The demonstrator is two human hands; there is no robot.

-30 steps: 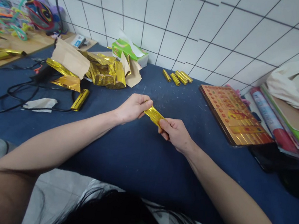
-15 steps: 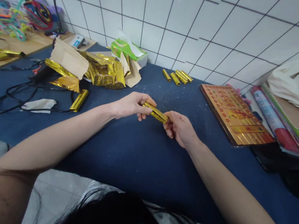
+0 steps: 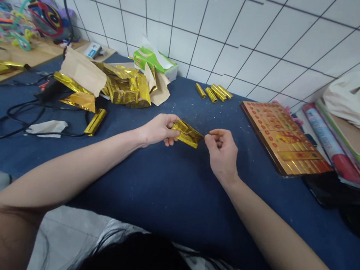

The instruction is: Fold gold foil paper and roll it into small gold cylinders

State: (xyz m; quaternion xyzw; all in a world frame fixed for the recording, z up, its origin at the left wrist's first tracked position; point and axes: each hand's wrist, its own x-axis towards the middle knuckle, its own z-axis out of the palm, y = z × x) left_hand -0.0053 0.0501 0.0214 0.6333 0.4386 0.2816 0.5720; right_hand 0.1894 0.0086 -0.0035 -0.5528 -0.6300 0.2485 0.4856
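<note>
My left hand (image 3: 160,130) is closed around the left end of a piece of gold foil paper (image 3: 187,135), thumb on its front. The piece is held above the blue cloth, partly opened, with a folded strip along its lower edge. At its right corner, my right hand (image 3: 222,151) has thumb and forefinger pinched together, seemingly on the very edge. Several rolled gold foil tubes (image 3: 211,95) lie by the wall beyond my hands. Another gold foil tube (image 3: 95,122) rests left of my left hand.
Crumpled gold foil and brown paper (image 3: 129,86) lie behind my left hand, near a green tissue pack (image 3: 155,61). Black cable (image 3: 13,113) loops at left. A stack of printed gold-red sheets (image 3: 285,140) lies right, beside books (image 3: 357,145). The tiled wall (image 3: 188,21) borders the back.
The gold foil piece has opened from a narrow roll into a wider shape. My right hand has shifted slightly right and turned more upright; my left hand has dropped slightly.
</note>
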